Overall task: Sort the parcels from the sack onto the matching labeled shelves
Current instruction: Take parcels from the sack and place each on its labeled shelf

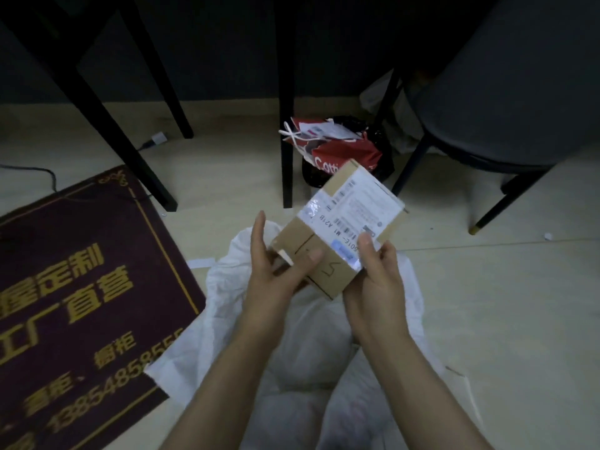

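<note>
A brown cardboard parcel (pixel 328 235) with a white shipping label on top is held up over the white sack (pixel 311 345) on the floor. My left hand (pixel 276 271) holds its near left corner, thumb on the top face and fingers along the side. My right hand (pixel 376 274) grips the near right edge, thumb pressed on the label. A handwritten mark shows on the bare cardboard near my hands. The sack lies crumpled and bulging beneath my forearms; its contents are hidden.
A dark red mat (pixel 81 287) with gold lettering lies on the left. Black table legs (pixel 287 125) stand ahead. A red bag (pixel 337 147) on a black bin sits behind the parcel. A grey chair (pixel 506 102) stands at the right.
</note>
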